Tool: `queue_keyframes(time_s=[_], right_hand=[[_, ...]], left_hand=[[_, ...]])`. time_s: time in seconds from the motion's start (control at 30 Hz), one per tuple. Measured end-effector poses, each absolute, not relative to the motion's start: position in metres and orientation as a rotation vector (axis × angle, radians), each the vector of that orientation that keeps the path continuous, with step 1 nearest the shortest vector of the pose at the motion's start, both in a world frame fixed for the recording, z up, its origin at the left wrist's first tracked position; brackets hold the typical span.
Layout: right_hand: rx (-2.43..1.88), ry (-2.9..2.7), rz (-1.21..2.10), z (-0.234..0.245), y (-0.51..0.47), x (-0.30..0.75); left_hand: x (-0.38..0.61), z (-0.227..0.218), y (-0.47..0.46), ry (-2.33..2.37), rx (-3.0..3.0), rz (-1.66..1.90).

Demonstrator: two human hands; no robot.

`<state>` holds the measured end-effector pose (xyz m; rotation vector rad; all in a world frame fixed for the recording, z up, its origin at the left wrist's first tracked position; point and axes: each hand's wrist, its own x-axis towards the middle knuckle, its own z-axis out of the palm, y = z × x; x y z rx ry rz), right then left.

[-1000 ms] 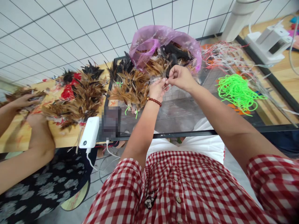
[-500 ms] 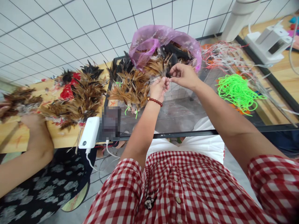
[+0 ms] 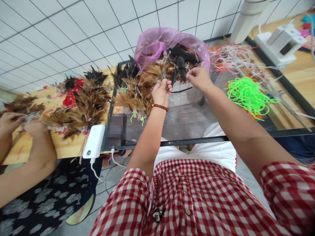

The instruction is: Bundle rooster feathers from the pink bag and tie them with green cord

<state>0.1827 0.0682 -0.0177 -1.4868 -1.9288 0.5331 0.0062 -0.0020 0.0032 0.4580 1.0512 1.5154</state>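
My left hand, with a bead bracelet at the wrist, is closed in a pinch on a small bunch of feathers that points up and away from me. To its right, my right hand has thumb and fingertips pressed together at the edge of a black feather. Behind both hands a purple plastic bag lies open with brown and black feathers inside. On the left, a pile of brown feathers tied with green cord ends rests on the glass tabletop.
Bright green cord lies in a heap at the right, below tangled pale strips. A white power bank sits at the left edge with its cable. Further left, a co-worker's hands work beside more feather bunches.
My right hand has moved away from my left, to the right, beside the black feathers. My left hand has shifted slightly left and still pinches its bunch. The co-worker's other hand has come into view.
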Motion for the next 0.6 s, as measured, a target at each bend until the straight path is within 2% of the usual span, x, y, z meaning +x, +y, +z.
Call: queue_keyframes(time_s=[0.2, 0.3, 0.6], right_hand=[[-1.535, -2.468, 0.480, -0.007, 0.059, 0.186], [-1.615, -2.508, 0.433, -0.002, 0.057, 0.186], [-1.341, -1.625, 1.053, -0.008, 0.076, 0.194]], left_hand=[[0.004, 0.010, -0.001, 1.056, 0.394, 1.655], [0.004, 0.011, -0.001, 1.059, 0.387, 1.688], [0.000, 0.003, 0.004, 1.108, 0.396, 1.647]])
